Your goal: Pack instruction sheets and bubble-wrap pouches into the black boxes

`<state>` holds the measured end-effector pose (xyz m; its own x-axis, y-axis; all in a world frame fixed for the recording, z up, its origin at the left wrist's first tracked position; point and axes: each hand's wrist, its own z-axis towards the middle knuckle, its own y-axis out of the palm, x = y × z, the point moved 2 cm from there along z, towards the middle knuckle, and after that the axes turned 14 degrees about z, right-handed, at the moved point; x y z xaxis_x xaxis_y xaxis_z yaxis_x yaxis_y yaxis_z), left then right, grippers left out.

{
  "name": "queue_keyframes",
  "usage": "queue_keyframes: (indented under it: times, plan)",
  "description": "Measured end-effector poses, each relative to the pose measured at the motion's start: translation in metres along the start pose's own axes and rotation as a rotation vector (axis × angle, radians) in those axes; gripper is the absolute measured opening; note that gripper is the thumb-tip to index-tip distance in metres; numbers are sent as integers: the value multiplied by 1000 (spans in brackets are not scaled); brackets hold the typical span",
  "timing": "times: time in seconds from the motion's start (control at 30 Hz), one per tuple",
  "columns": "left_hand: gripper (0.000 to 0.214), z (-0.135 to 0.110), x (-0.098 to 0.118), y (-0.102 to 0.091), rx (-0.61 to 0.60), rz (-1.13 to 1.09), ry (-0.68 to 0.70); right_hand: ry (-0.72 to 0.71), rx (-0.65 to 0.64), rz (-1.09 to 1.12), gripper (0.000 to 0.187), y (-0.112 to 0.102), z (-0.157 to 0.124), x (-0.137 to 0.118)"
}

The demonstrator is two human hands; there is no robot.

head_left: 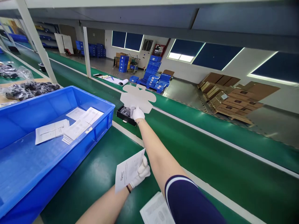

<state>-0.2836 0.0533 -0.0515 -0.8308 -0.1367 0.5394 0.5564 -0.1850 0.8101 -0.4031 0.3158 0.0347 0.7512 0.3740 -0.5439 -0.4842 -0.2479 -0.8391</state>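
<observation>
My left hand (141,172), in a white glove, is closed on a folded white printed leaflet (128,169) held upright over the green bench. My right hand (138,113), also gloved, is stretched far forward and grips the lower edge of a white die-cut card insert (138,97). The insert stands over a small open black box (125,115) with dark wrapped contents, sitting at the edge of the green conveyor belt (210,149).
A large blue plastic bin (28,161) at the left holds loose leaflets (70,126). Another leaflet (157,211) lies on the bench near me. Bags of black parts (28,88) lie at the far left. A white frame post (87,51) stands behind; cardboard cartons (231,99) and blue crates (154,77) lie beyond the belt.
</observation>
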Motion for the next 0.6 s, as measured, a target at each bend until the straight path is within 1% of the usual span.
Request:
queue_keyframes:
  times: [0.07,0.17,0.2,0.3,0.37,0.4,0.47,0.53,0.57,0.6]
  plan:
    - [34,0,-1,1,8,3,-18,-13,27,-41,53,6,-3,8]
    - [35,0,-1,2,12,8,-34,-57,20,-122,68,6,-10,19]
    - [36,0,0,3,18,16,-37,-77,7,-145,69,5,-13,23]
    - [39,0,4,9,60,80,-62,-115,10,-194,57,5,-22,31]
    - [42,0,9,15,127,146,-97,-94,34,-207,59,5,-28,35]
    - [44,0,11,18,164,178,-115,-77,33,-211,66,5,-30,36]
    - [46,2,12,21,222,224,-142,-38,-6,-204,82,4,-35,38]
    - [48,4,10,19,270,260,-158,-1,-66,-196,92,0,-38,40]
    - [48,6,8,16,319,279,-159,14,-87,-196,93,-3,-39,42]
    - [48,7,7,13,401,320,-141,25,-104,-193,94,-7,-41,43]
